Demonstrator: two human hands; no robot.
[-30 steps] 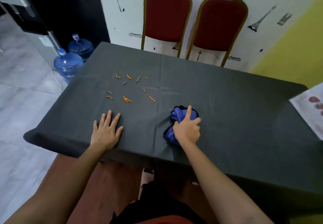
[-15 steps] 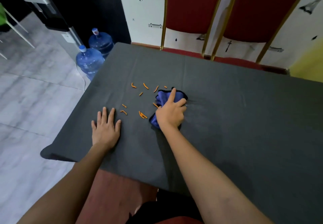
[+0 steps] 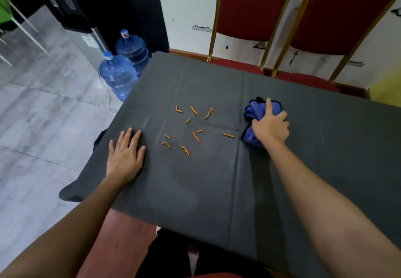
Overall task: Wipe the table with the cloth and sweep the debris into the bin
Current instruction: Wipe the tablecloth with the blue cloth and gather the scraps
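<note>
A bunched blue cloth [image 3: 252, 109] lies on the dark grey tablecloth [image 3: 217, 191]. My right hand [image 3: 270, 125] grips it from above, index finger stretched over the top. Several short orange debris pieces [image 3: 188, 129] are scattered to the left of the cloth; the nearest one [image 3: 228, 135] lies just beside it. My left hand [image 3: 125, 156] rests flat on the table near its left edge, fingers straight, left of the debris. No bin is in view.
Two red chairs [image 3: 256, 6] with gold frames stand behind the table's far edge. Two blue water jugs [image 3: 118, 75] sit on the floor at the table's far left corner, next to a dispenser [image 3: 71, 12]. The table's left edge drops to grey floor tiles [image 3: 43, 114].
My right hand has slid the cloth back to the right, away from the orange pieces it was touching. The debris looks slightly rearranged. My left hand has stayed flat on the table.
</note>
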